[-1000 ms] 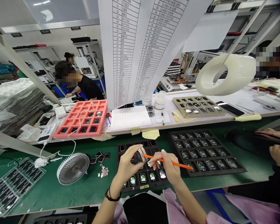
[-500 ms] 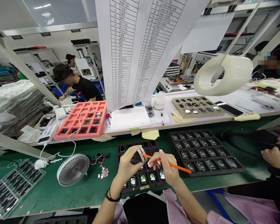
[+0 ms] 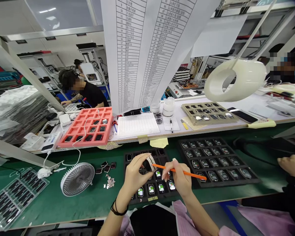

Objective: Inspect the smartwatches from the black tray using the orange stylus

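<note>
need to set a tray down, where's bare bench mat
Green mat shows below the white round fan, left of the black foam tray; more right of the second black tray. Crowded at your left hand and right hand.

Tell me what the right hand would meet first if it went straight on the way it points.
The right hand, holding an orange stick, points up and left. Its fingers would likely meet the watch in the left hand first, though depth is unclear.

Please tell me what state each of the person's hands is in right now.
Left hand: closed, holding a smartwatch.
Right hand: closed, holding an orange stick.
</note>
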A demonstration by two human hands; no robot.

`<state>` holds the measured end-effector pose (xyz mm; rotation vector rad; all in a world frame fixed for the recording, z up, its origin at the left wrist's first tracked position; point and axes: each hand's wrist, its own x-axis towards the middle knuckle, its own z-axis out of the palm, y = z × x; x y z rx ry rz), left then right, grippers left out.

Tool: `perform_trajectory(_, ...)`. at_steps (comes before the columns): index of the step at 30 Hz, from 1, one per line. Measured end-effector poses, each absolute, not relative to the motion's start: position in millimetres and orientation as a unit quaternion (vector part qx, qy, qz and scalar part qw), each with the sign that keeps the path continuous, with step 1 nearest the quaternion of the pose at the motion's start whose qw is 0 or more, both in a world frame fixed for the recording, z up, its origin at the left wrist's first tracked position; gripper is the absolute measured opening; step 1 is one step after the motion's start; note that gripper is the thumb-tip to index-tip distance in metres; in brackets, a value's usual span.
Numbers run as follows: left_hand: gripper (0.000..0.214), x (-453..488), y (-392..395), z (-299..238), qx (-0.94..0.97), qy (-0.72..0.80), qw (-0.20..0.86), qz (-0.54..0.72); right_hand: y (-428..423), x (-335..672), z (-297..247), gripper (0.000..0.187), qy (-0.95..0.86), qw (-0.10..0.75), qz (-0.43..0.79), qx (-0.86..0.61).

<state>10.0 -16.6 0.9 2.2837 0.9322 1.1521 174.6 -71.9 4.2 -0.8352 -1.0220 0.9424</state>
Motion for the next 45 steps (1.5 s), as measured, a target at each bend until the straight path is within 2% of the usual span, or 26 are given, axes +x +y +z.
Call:
perform_trajectory(11, 0.051, 10.1, -18.3, 0.4, 0.809, 0.330, 0.247, 0.419, -70.6, 172.8, 9.3, 0.054, -0.474, 0.684, 0.398, -0.386)
perform_trajectory(32, 0.044, 11.1, -16.0, -1.2, 0.820, 0.322, 0.183, 0.436, -69.8, 171.6, 15.3, 0.052, -0.524, 0.655, 0.352, -0.416)
perform_trajectory(40, 0.041, 8.1, -17.2, -3.6, 0.805, 0.357, 0.228, 0.416, -62.8, 175.8, 13.5, 0.054, -0.507, 0.635, 0.390, -0.434)
perform_trajectory(42, 0.041, 8.2, -18.4, -3.1, 0.808, 0.363, 0.224, 0.407, -60.7, 177.2, 10.9, 0.046, -0.493, 0.647, 0.371, -0.448)
perform_trajectory(45, 0.041, 10.3, -18.7, -2.9, 0.815, 0.378, 0.196, 0.393, -56.3, 174.0, 5.8, 0.021, -0.480, 0.623, 0.384, -0.484)
